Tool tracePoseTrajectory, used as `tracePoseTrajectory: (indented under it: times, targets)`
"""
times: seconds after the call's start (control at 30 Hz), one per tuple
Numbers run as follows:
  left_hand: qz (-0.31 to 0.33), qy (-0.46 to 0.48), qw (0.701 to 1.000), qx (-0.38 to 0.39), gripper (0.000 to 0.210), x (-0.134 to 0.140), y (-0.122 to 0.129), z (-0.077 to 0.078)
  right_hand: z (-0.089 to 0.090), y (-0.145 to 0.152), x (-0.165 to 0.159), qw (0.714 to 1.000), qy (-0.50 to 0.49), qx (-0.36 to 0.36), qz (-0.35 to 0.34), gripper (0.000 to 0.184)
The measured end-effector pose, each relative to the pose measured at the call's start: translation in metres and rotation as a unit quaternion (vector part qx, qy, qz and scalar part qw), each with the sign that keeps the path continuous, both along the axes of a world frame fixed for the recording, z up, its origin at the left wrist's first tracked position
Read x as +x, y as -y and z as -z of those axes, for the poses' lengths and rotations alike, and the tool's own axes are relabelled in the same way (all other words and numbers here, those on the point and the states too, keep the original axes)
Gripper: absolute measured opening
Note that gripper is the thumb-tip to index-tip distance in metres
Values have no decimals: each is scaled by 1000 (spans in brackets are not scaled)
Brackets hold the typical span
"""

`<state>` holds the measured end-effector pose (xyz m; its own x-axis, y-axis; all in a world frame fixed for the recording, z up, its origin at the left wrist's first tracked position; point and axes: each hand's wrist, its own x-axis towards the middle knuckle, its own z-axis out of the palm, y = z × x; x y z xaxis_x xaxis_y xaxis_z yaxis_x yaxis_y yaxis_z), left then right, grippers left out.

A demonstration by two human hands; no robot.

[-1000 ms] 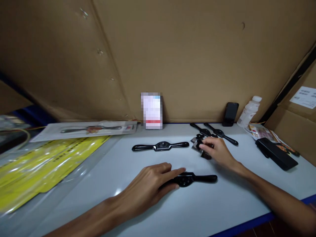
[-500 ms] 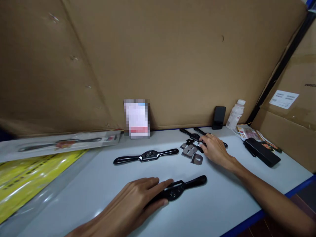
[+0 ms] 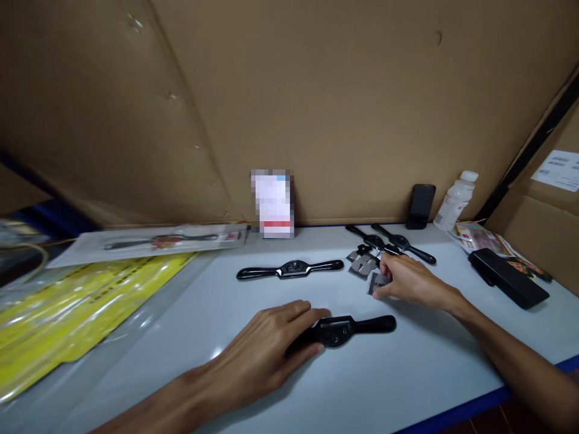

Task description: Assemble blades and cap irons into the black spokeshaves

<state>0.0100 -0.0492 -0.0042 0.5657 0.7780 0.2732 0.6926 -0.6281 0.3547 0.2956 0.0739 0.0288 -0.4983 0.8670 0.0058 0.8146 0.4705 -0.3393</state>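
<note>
Nearest you, here's the black two-handled tool [image 3: 337, 331], flat on the desk [image 3: 384, 386], and that's the landmark for everything else. Your left hand [image 3: 283, 337] is curled round its left end, thumb on the near side, forefinger along the far side, a mostly closed grip hiding that handle. It looks like a steadying hold: the middle section and right handle lie bare, leaving the hollowed centre in reach.

Just beyond the landmark's right handle, your right hand [image 3: 409, 280] is nearly closed, thumb and forefinger pinching a metal plate [image 3: 376, 282] by opposite edges. Smart choice, it seems, since a thin flat piece offers little else to grab. Whether it's off the desk, you can't tell from here; the other fingers are folded in behind.

Beyond the landmark's centre, slightly right, a small cluster of slotted plates [image 3: 362, 265] lies overlapping, probably kept close for the right hand. Left of those, farther out than the landmark and roughly parallel to it, sits a second tool [image 3: 294, 269], its handles untouched.

Farther again, beyond the landmark's right handle, two more tools [image 3: 401, 242] lie slanted close together, perhaps set aside as a group. At the far edge, beyond them and right of the landmark, a dark phone [image 3: 420, 207] stands upright, leaning back, apparently propped against the cardboard wall [image 3: 362, 120].
</note>
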Motion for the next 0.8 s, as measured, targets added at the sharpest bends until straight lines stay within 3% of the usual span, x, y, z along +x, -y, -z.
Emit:
tracePoseTrajectory:
  times: [0.1, 0.2, 0.37, 0.63, 0.8]
  targets:
    - [-6, 7, 1000, 6, 19, 1, 1, -1, 1, 6, -11, 987, -148, -58, -29, 31]
    - [-3, 17, 1000, 19, 17, 1, 0, 0, 4, 18, -24, 948, -282, -141, -49, 30]
    - [3, 6, 999, 40, 19, 3, 1, 1, 12, 36, -38, 886, -355, -293, -55, 33]
    - [17, -16, 996, 82, 23, 6, 1, -3, 11, 39, -38, 838, -411, -354, -58, 30]
    - [19, -68, 986, 154, 34, 5, 4, -6, 8, 37, -38, 826, -467, -315, -18, 27]
